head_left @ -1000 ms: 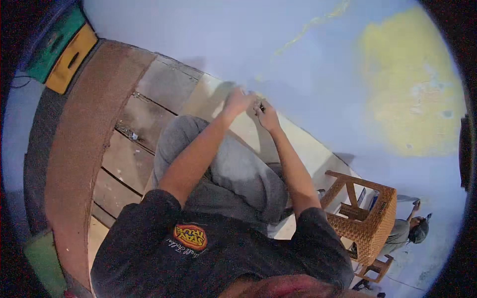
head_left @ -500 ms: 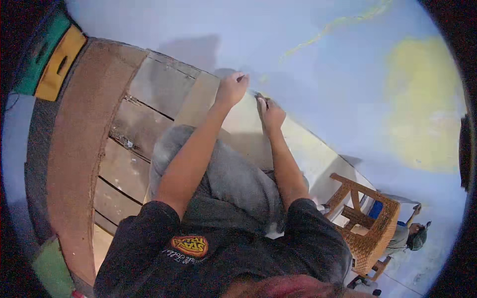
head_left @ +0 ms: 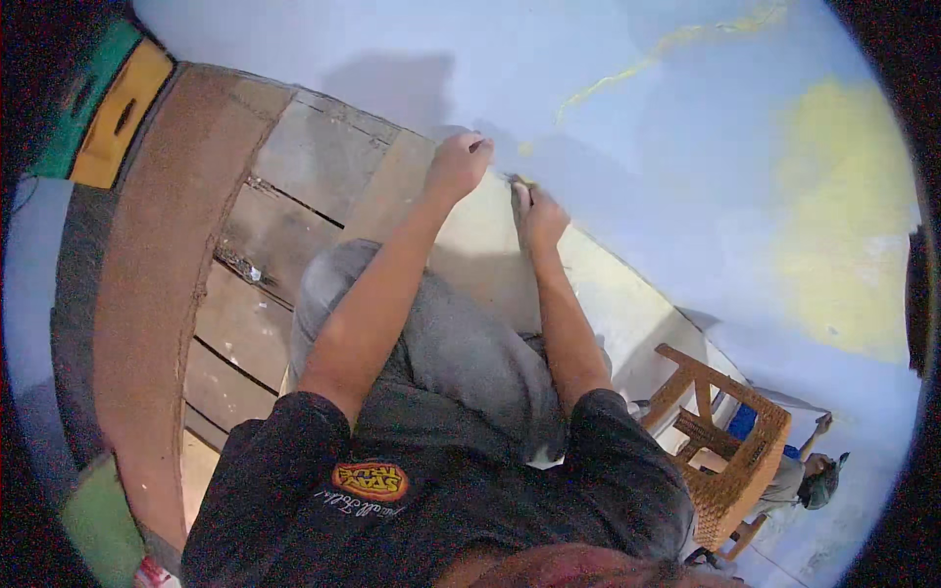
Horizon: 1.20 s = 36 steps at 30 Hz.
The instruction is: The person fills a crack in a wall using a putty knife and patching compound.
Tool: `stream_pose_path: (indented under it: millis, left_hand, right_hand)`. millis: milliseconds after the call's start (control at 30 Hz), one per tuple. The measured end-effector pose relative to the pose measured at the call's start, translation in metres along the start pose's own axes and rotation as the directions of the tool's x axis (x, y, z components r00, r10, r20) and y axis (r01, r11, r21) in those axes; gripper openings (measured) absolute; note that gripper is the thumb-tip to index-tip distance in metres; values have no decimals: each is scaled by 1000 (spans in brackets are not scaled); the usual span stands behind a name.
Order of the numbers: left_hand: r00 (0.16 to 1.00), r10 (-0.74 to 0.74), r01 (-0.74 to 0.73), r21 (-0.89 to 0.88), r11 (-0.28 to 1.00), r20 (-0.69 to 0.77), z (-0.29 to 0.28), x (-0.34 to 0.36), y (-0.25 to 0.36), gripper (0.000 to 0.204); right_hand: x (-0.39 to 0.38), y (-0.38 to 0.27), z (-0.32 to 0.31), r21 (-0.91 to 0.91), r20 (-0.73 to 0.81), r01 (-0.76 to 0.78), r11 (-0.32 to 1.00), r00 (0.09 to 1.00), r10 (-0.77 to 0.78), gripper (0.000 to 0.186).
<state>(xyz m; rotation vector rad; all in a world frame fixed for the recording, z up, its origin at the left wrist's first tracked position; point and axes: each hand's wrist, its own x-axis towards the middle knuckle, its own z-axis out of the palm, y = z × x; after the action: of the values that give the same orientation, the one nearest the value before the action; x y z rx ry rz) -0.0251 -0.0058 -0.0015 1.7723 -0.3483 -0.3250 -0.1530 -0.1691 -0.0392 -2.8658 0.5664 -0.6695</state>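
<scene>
One head-worn fisheye view looks steeply down over the person's own shoulders and arms, close to both hands at the pale blue wall (head_left: 627, 127); edges bend.

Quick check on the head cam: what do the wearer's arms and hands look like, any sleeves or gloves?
Both forearms are bare, coming out of a dark short-sleeved T-shirt with an orange-and-yellow oval print. The left hand and right hand show no gloves. No watch, bands or rings are visible. Grey trousers cover the legs below.
</scene>
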Motion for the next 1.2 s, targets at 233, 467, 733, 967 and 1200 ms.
stream_pose_path:
  millis: [233,467,733,967,1200]
  left_hand:
    - [998,59,-58,132,990,-1,-4,0,-1,38]
    - [1000,29,-28,30,999,-4,9,1,6,36]
    - [999,-43,43,-2,999,28,11,6,-11,43]
    - [993,-27,16,99,995,112,13,0,1,40]
    - [998,8,-13,70,997,67,11,3,2,40]
  right_hand:
    - [6,-3,5,20,-14,20,1000,1000,-20,41]
    - [3,8,11,2,5,-23,1000,1000,23,42]
    - [7,7,13,2,-19,7,1000,1000,-7,38]
    - [5,10,2,61,-47,34,998,998,-31,30]
    - [6,13,16,48,-102,95,994,991,-90,30]
